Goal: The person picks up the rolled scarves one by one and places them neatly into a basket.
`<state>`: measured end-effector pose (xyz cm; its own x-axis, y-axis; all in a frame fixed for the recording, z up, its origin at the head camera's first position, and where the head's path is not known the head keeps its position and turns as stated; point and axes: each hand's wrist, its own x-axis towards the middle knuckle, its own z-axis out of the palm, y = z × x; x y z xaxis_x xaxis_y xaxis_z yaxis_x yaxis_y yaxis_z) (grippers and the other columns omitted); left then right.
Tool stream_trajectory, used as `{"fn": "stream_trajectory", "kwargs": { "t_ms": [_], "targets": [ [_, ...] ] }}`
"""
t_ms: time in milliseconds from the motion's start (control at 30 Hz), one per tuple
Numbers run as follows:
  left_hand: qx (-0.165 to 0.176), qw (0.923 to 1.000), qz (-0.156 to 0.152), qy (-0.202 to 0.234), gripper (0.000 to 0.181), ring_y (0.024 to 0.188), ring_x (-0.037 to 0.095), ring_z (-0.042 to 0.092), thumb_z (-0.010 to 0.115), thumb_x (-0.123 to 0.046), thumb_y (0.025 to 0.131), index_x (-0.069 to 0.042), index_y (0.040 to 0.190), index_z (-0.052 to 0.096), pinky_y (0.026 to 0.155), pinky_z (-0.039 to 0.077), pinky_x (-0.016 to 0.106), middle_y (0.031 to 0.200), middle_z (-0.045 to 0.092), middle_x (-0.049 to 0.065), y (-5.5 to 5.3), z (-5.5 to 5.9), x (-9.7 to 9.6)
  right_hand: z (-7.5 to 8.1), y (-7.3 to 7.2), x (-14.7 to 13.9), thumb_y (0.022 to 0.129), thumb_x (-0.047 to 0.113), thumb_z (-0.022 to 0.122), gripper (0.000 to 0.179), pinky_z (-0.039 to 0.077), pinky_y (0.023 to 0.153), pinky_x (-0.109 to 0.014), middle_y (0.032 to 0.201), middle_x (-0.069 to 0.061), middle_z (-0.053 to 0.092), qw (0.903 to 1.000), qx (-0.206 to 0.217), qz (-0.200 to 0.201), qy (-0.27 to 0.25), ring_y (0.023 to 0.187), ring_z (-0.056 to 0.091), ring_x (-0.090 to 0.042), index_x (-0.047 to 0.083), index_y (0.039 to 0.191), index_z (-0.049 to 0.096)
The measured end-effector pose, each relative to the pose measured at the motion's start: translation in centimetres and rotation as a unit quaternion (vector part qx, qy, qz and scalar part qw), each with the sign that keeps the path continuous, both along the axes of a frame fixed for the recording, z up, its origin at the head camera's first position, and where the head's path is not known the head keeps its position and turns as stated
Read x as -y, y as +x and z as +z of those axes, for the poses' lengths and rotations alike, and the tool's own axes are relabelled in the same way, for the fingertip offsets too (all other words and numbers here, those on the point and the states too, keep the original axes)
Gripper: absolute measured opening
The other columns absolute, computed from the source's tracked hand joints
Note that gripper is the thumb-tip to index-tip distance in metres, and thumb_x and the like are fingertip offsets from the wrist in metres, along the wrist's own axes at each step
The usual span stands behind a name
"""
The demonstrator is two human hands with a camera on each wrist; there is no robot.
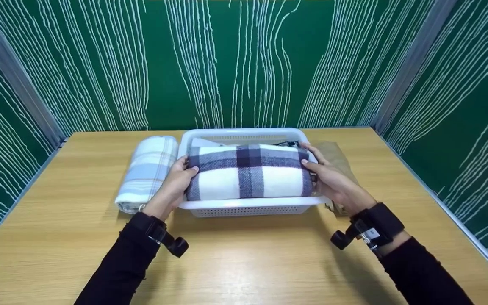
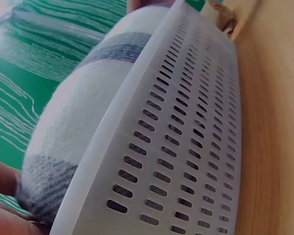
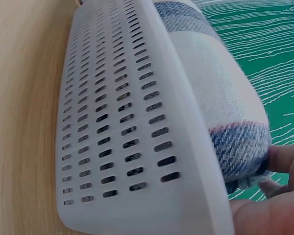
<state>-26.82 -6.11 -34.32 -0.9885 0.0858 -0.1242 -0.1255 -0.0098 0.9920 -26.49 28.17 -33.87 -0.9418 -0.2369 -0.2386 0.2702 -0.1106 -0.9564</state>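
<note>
A rolled or folded plaid blanket in white, grey and dark purple lies lengthwise in the top of a white plastic basket. My left hand grips its left end, thumb on the front face. At the opposite end my right hand holds it between thumb and fingers. Both wrist views show the blanket bulging above the slotted basket's rim. Through the slots, greyish cloth shows inside. Parts of the fingers are hidden behind the blanket.
Left of the basket lies a rolled white and light-blue plaid blanket. A tan cloth bundle sits at its right, partly behind my right hand. Green walls with white lines edge the wooden table at the back and sides.
</note>
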Motion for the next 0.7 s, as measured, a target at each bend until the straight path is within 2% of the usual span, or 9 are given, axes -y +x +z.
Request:
{"fn": "stream_trajectory", "kwargs": {
  "t_ms": [100,200,300,400,567,700],
  "targets": [
    [-0.014,0.9998,-0.002,-0.01,0.072,0.143,0.031,0.0,0.033,0.008,0.097,-0.013,0.153,-0.005,0.115,0.004,0.042,0.157,-0.005,0.021,0.07,-0.06,-0.12,-0.24,-0.05,0.08,0.104,0.016,0.035,0.049,0.04,0.09,-0.039,0.14,-0.012,0.025,0.9999,-0.001,-0.001,0.014,0.115,0.038,-0.026,0.032,0.149,0.028],
    [-0.036,0.9989,-0.007,-0.029,0.076,0.143,0.032,-0.002,0.032,0.013,0.094,-0.023,0.153,0.002,0.114,0.002,0.046,0.157,-0.007,0.018,0.16,-0.26,-0.21,-0.29,-0.03,0.18,0.104,0.015,0.034,0.043,0.04,0.089,-0.038,0.136,-0.01,0.03,0.9996,0.001,0.0,0.03,0.113,0.039,-0.026,0.03,0.144,0.034],
    [-0.046,0.997,-0.015,-0.06,0.064,0.142,0.031,0.003,0.032,0.012,0.094,-0.018,0.149,0.021,0.114,0.004,0.046,0.158,0.001,0.015,0.29,-0.37,-0.25,-0.16,-0.01,0.22,0.104,0.014,0.033,0.043,0.039,0.091,-0.04,0.138,-0.011,0.028,0.9993,0.006,0.004,0.037,0.116,0.037,-0.027,0.027,0.145,0.033],
    [-0.038,0.9959,-0.021,-0.079,0.051,0.141,0.031,0.01,0.032,0.009,0.096,-0.012,0.142,0.033,0.114,0.007,0.044,0.156,0.012,0.015,0.42,-0.47,-0.3,0.02,0.03,0.23,0.103,0.011,0.032,0.045,0.038,0.093,-0.041,0.144,-0.013,0.024,0.999,0.01,0.011,0.042,0.118,0.035,-0.028,0.024,0.146,0.03],
    [-0.012,0.9957,-0.029,-0.087,0.048,0.141,0.031,0.012,0.03,0.006,0.098,-0.011,0.143,0.035,0.114,0.008,0.043,0.156,0.012,0.016,0.57,-0.36,-0.5,0.18,-0.15,0.33,0.102,0.007,0.031,0.045,0.036,0.095,-0.041,0.146,-0.016,0.02,0.9977,0.024,0.016,0.062,0.12,0.034,-0.03,0.022,0.144,0.03],
    [0.002,0.9948,-0.033,-0.097,0.048,0.14,0.033,0.015,0.03,0.006,0.097,-0.009,0.143,0.034,0.114,0.009,0.046,0.155,0.014,0.018,0.49,-0.36,-0.7,0.13,-0.4,0.56,0.101,0.004,0.03,0.045,0.036,0.094,-0.042,0.141,-0.016,0.023,0.9954,0.038,0.011,0.087,0.117,0.035,-0.03,0.02,0.142,0.03]
  ]
}}
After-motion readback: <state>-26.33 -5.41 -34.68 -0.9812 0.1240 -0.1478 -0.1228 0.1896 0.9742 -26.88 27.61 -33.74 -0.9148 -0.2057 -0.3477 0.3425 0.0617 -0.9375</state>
